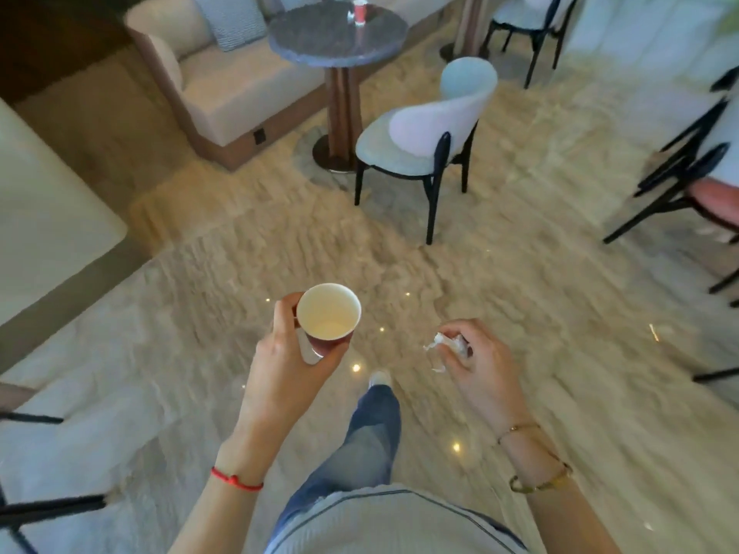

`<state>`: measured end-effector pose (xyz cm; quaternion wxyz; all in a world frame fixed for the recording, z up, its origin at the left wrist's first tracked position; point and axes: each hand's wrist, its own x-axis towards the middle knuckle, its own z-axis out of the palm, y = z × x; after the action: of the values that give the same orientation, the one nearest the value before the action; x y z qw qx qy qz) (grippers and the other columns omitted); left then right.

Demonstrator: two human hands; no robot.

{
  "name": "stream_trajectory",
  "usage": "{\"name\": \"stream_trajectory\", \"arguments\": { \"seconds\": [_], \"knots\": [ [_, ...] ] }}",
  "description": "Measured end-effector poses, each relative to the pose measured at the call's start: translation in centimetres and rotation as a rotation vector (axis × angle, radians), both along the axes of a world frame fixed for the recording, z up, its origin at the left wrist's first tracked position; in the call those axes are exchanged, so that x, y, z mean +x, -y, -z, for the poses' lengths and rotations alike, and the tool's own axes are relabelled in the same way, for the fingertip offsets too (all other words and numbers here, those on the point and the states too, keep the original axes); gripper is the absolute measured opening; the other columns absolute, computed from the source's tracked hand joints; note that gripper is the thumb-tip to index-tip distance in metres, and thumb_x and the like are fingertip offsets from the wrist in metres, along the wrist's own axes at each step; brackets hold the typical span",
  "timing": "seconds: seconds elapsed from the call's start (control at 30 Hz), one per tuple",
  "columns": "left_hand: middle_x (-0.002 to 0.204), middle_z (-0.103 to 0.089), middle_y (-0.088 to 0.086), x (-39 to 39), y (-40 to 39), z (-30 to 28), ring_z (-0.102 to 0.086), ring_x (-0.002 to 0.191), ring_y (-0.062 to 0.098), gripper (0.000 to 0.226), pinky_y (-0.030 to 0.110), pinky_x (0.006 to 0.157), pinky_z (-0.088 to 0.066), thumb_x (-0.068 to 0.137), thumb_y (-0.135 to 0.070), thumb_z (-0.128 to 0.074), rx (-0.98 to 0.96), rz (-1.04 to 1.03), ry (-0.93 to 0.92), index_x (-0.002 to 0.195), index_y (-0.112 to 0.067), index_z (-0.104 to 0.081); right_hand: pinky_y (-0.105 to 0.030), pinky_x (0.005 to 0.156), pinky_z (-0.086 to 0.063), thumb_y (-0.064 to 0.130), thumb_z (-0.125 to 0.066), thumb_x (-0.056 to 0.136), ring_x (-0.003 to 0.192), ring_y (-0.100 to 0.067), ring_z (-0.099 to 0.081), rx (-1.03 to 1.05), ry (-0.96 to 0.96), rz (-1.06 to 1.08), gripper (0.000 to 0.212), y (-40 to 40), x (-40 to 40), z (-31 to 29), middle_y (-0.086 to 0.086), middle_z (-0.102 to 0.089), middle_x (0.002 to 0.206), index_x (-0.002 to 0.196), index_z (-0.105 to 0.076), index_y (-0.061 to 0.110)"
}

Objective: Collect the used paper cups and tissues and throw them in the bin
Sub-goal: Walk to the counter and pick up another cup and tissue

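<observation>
Nearest: light striped top (384, 521) at bottom edge, jeans leg (368, 441) stepping forward, pale shoe (380, 378) on glossy beige marble floor (540, 273).

Left hand (286, 365): fingers curled round a paper cup (328, 317), thumb on its left side by the rim, other fingers wrapped under the dark red wall. Cup upright, white inside, looks empty. Red string bracelet (236, 479) on that wrist.

Right hand (478, 361): fingers curled in, pinching a crumpled white tissue (450, 343); scraps of it stick out left of the fingertips. Gold bangle (540, 479) plus a thin chain on that wrist.

Both hands held over the floor, well apart from each other and from any furniture.

Near left: dark chair legs (44, 505) at frame edge, pale counter or bench block (44, 217) above them.

Mid: pale upholstered chair (424, 133) with black legs, just right of a round dark stone table (338, 34) on a wooden pedestal. More black-legged chairs (680, 161) at right edge.

Far: second red paper cup (360, 10) standing on that round table, something small and white beside it, too blurred to tell. Beige sofa (224, 82) left of the table with a patterned cushion (230, 20).

No bin in view.
</observation>
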<state>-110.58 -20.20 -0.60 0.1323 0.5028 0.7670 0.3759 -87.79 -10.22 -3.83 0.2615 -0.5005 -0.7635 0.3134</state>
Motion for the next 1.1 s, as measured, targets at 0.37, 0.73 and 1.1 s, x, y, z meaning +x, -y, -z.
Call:
{"name": "stream_trajectory", "arguments": {
  "seconds": [0.37,0.73,1.1],
  "knots": [
    [0.105,-0.051,-0.026,1.0,-28.0,-0.8,-0.056,0.090,0.004,0.073,-0.002,0.064,-0.040,0.066,-0.034,-0.084,0.067,0.371,0.076,0.125,-0.025,-0.042,-0.022,0.073,-0.042,0.014,-0.066,0.086,0.082,-0.010,-0.053,0.076,0.020,0.355,0.013,-18.7,3.1,-2.4,0.003,-0.061,0.098,0.100,-0.065,0.017],
    [0.102,-0.051,-0.029,4.1,-49.2,-0.6,-0.057,0.090,0.003,0.071,0.004,0.064,-0.041,0.067,-0.040,-0.083,0.016,0.580,0.061,0.123,-0.030,-0.042,-0.010,0.073,-0.040,0.012,-0.068,0.085,0.083,-0.005,-0.053,0.043,0.062,0.608,0.018,-33.7,7.0,-1.6,0.004,-0.062,0.098,0.103,-0.065,0.016],
    [0.107,-0.054,-0.019,12.2,-72.3,0.2,-0.056,0.098,0.007,0.071,0.008,0.074,-0.039,0.068,-0.035,-0.083,0.017,0.653,0.103,0.126,-0.027,-0.043,-0.003,0.074,-0.037,0.014,-0.068,0.085,0.081,0.003,-0.050,0.055,0.061,0.663,0.019,-55.9,14.6,-0.4,0.008,-0.060,0.098,0.104,-0.065,0.017]
  ]
}}
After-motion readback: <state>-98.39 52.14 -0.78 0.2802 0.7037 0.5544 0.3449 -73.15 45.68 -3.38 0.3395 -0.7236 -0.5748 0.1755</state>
